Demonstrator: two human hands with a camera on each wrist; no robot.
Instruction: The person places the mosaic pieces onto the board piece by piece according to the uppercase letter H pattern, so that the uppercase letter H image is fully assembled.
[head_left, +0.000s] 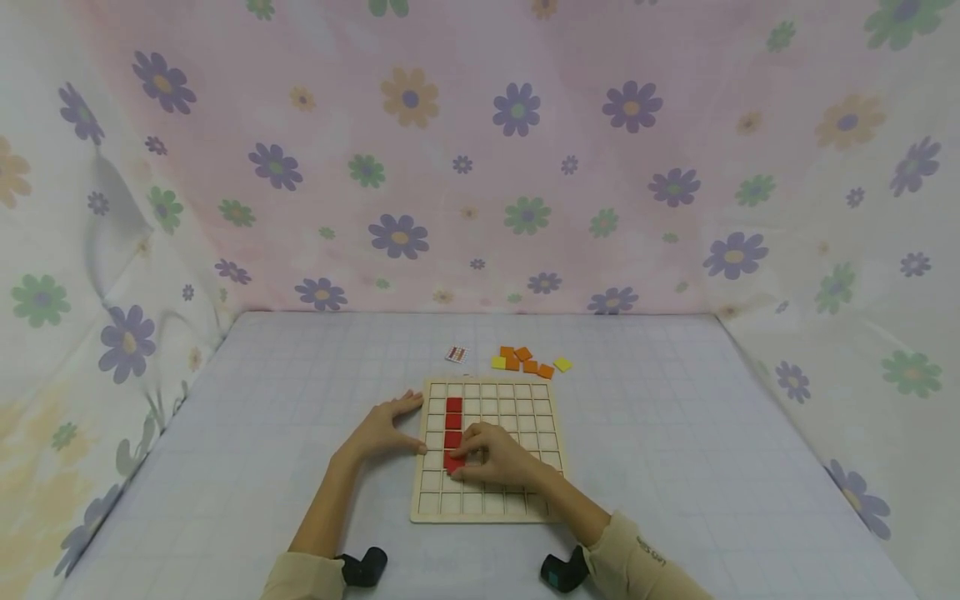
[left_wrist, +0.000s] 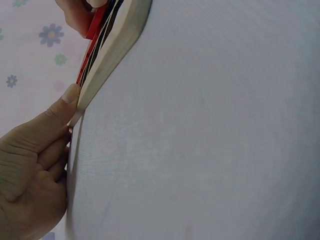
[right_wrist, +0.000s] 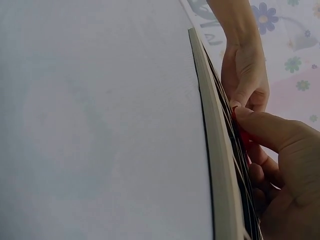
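Note:
A light wooden grid board (head_left: 480,521) lies flat on the table. Several red square tiles (head_left: 453,421) form a column in its second column of cells from the left. Between thumb and fingers my right hand (head_left: 498,458) pinches a red square tile (head_left: 452,463) at the lower end of that column; the tile looks slightly tilted. My left hand (head_left: 378,433) rests along the board's left side, thumb touching the edge and fingers extended. In the left wrist view, the left thumb (left_wrist: 70,95) lies against the board's rim. The right wrist view shows the right thumb (right_wrist: 265,127) on the red tile.
Behind the board lie several orange tiles (head_left: 530,367), yellow tiles (head_left: 562,364) and a small printed card (head_left: 457,354). Black devices (head_left: 365,567) sit at both wrists. Flowered cloth (head_left: 517,208) surrounds the table's back and sides.

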